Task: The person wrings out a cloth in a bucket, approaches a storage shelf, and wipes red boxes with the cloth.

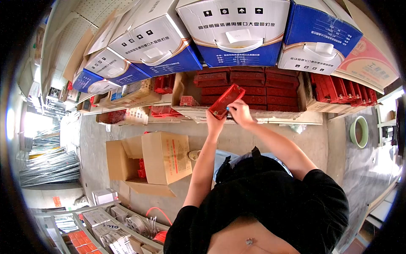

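Note:
A red plastic electrical box [229, 100], long and open-faced, is tilted up in front of the shelf. My left hand [215, 121] is closed around its lower end. My right hand [240, 113] has its fingers bent against the box's right side; a small blue spot shows at a fingertip, too small to identify. Just beyond my hands, an open carton [301, 91] on the shelf holds rows of stacked red boxes [247, 79]. A small red piece [188, 100] lies at that carton's left corner.
Blue-and-white cartons [237, 27] line the shelf above. More red boxes [344, 89] stand in a carton to the right. An open cardboard box [167, 155] with red parts sits on the floor at left. A green tub [359, 132] stands far right; another shelf [99, 211] is at lower left.

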Demonstrator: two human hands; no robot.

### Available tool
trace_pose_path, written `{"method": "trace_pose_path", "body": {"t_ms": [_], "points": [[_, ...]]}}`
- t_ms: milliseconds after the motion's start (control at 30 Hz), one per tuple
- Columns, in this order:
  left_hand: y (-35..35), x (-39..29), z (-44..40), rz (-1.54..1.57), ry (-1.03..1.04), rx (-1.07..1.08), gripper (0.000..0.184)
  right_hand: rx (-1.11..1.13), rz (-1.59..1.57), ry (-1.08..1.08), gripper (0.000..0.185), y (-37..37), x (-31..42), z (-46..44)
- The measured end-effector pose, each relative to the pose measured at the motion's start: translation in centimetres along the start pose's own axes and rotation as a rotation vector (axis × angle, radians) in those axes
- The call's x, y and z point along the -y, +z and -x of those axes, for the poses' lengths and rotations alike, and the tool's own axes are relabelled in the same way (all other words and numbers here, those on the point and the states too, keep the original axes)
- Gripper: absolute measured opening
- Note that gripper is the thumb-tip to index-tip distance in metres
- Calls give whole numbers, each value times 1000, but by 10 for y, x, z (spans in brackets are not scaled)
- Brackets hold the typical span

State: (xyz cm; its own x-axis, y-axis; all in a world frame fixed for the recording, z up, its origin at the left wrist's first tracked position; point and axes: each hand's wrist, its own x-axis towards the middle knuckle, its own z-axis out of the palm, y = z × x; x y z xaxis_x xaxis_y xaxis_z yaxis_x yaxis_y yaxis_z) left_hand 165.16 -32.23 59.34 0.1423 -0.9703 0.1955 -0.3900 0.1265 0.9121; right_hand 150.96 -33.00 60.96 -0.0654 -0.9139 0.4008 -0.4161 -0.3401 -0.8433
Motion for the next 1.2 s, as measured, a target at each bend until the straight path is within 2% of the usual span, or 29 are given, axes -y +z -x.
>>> {"method": "trace_pose_path", "body": {"t_ms": [67, 300, 433, 533, 567, 667, 767, 867, 933, 1000, 1133, 1200], "points": [[1, 12, 0, 13, -23, -6, 52, 60, -47, -81, 8, 10, 14, 11], [-1, 33, -2, -19, 73, 1, 48, 121, -76, -111, 8, 13, 32, 17], [12, 48, -9, 226, 58, 7, 37, 192, -26, -129, 9, 16, 31, 6], [4, 25, -4, -157, 42, 22, 36, 247, 45, -124, 10, 23, 35, 0], [3, 23, -4, -155, 59, 18, 39, 264, 51, -139, 10, 22, 37, -1], [4, 35, -6, -130, 51, 8, 40, 313, 100, -372, 9, 13, 31, -1], [-1, 19, -2, 34, -6, 13, 47, 363, 57, -232, 7, -1, 33, 2], [-14, -1, 3, -86, -73, 72, 52, 182, 114, -141, 5, -3, -6, -11], [-13, 10, 4, -44, -97, 73, 54, 128, 192, 64, 6, -15, -28, -25], [-13, 9, 5, -39, -81, 61, 54, 33, 217, 122, 7, -23, -61, -36], [-10, 14, 1, -70, -31, 55, 56, -154, 288, 430, 13, -31, -88, -43], [-12, 15, 2, -40, -18, 61, 56, -209, 294, 659, 20, -33, -94, -40]]}}
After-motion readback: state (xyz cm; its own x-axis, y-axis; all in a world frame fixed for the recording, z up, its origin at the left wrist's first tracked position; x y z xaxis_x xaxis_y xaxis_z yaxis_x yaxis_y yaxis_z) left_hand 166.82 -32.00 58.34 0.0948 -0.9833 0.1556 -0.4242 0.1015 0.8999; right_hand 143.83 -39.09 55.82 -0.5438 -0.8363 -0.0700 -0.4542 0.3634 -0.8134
